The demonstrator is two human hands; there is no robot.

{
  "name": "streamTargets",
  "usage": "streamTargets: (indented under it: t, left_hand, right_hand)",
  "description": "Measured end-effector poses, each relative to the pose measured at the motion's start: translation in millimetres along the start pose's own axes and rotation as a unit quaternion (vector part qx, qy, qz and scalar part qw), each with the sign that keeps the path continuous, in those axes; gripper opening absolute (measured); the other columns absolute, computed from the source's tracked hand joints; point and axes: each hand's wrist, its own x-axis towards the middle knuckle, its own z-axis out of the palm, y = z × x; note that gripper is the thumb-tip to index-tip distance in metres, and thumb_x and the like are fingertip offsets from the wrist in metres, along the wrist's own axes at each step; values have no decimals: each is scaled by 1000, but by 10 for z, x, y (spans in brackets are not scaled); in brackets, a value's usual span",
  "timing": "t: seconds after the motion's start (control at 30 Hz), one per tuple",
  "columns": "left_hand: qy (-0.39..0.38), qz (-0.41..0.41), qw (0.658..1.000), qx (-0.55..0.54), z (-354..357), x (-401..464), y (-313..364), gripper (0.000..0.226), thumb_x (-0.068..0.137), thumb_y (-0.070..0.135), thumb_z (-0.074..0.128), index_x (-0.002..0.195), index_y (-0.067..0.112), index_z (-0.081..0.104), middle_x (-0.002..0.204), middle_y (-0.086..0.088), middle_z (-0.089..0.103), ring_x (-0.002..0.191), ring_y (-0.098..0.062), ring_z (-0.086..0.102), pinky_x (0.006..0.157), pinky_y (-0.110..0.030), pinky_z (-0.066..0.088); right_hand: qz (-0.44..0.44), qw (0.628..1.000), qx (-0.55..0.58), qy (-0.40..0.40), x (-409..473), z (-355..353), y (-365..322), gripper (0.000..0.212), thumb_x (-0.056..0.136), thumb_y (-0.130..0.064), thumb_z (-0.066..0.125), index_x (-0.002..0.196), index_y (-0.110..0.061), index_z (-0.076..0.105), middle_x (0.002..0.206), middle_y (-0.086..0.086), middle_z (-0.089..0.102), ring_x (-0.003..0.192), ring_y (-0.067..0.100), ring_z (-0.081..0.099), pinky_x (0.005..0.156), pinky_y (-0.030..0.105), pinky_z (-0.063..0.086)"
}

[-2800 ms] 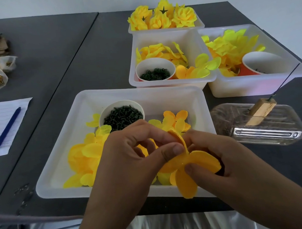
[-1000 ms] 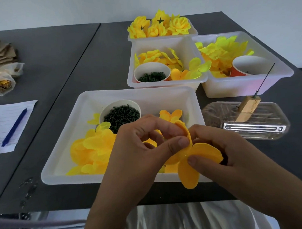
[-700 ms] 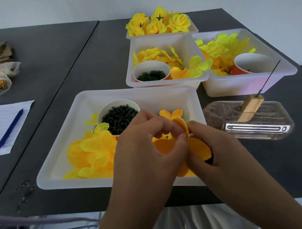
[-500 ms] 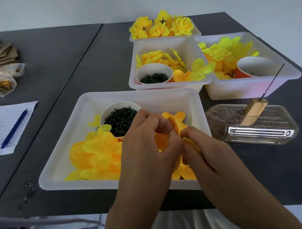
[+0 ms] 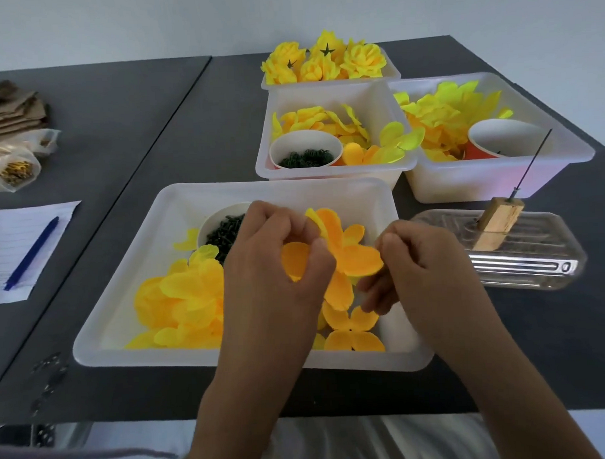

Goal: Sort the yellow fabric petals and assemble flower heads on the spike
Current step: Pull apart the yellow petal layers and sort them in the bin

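Note:
Above the near white tray [image 5: 230, 350], my left hand [image 5: 278, 268] pinches an orange-yellow petal piece [image 5: 350, 253] between thumb and fingers. My right hand [image 5: 424, 266] is curled beside it, its fingertips at the edge of the piece's right lobe. The tray holds a pile of loose yellow petals [image 5: 185, 295], more orange petal pieces [image 5: 349, 327] and a white cup of dark green parts [image 5: 222, 232]. The thin metal spike [image 5: 532, 163] stands tilted in a wooden block [image 5: 498, 220] on a clear plastic tray [image 5: 528, 255], right of my hands, with nothing on it.
Behind stand a middle tray [image 5: 330, 175] with petals and a cup of green rings [image 5: 305, 153], a right tray [image 5: 498, 181] with pale petals and an orange cup [image 5: 503, 136], and a far tray of finished flower heads [image 5: 326, 62]. Paper with a blue pen [image 5: 31, 254] and bags [image 5: 14, 167] lie left.
My hands have drawn apart sideways and risen a little. The petal piece, folded between both hands before, now spreads out from my left hand, and the right hand has slid to its right edge.

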Motion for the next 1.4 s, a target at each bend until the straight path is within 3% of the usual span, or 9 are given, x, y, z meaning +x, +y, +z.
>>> streamTargets:
  t: [0.1,0.23,0.43,0.57,0.63,0.93,1.13,1.27,1.4]
  left_hand:
    - [-2,7,1000,0,-30,22,-24,12,82,21,59,74,27,53,86,14,50,86,-2,52,69,-6,36]
    - [-40,40,998,-4,-2,37,-23,11,83,19,60,75,24,54,87,13,50,86,1,50,69,-6,37]
    - [-70,83,991,-73,-46,55,-53,6,80,20,57,79,23,52,96,12,52,97,-6,51,77,-7,37]
    - [-12,72,996,-41,9,33,-78,5,78,28,53,80,23,55,102,19,45,102,-16,45,78,-24,40]
    - [20,48,998,-31,50,18,-77,2,79,31,54,81,31,53,104,18,40,105,-16,40,79,-30,41]
    - [11,85,996,-14,-26,18,-81,6,82,29,47,82,34,43,90,20,48,86,-9,46,67,-45,43]
    - [79,39,995,-41,-16,-56,-111,9,88,28,45,93,29,52,104,15,57,105,-20,57,84,-60,44]
    - [113,3,992,-53,72,-91,-75,7,91,28,44,90,26,51,90,2,56,84,-15,55,73,-35,48]
    - [105,1,991,-85,90,-97,6,8,94,24,45,87,23,49,73,3,51,64,-15,49,49,-18,36]
  right_hand:
    - [-6,998,58,-1,2,-34,-32,31,98,-18,39,78,-7,59,62,8,67,51,20,66,47,23,51]
    - [-33,994,-6,-100,17,19,-104,42,78,-61,44,88,-22,59,69,-8,67,60,12,67,50,20,51]
    - [30,986,73,-146,129,-19,-169,24,95,-22,46,82,-16,65,60,4,68,46,13,62,47,20,51]
    - [8,997,70,-13,148,38,-186,25,92,-19,47,75,-10,63,56,5,65,45,15,62,40,22,50]
    - [-19,998,47,43,151,57,-155,27,88,-25,48,83,-3,62,67,15,63,60,30,65,46,39,55]
    - [146,933,229,-236,168,84,-229,19,95,-20,50,89,-8,63,66,9,66,57,19,65,48,25,51]
    - [67,979,169,-96,158,77,-265,19,96,-14,47,82,-4,55,67,11,69,58,22,70,49,28,55]
    - [11,996,88,13,75,156,-270,19,95,-19,48,79,-8,51,65,4,66,55,17,69,47,30,57]
    - [-4,996,90,-22,39,183,-302,8,88,-24,59,85,-16,57,70,0,66,61,18,69,46,24,53]
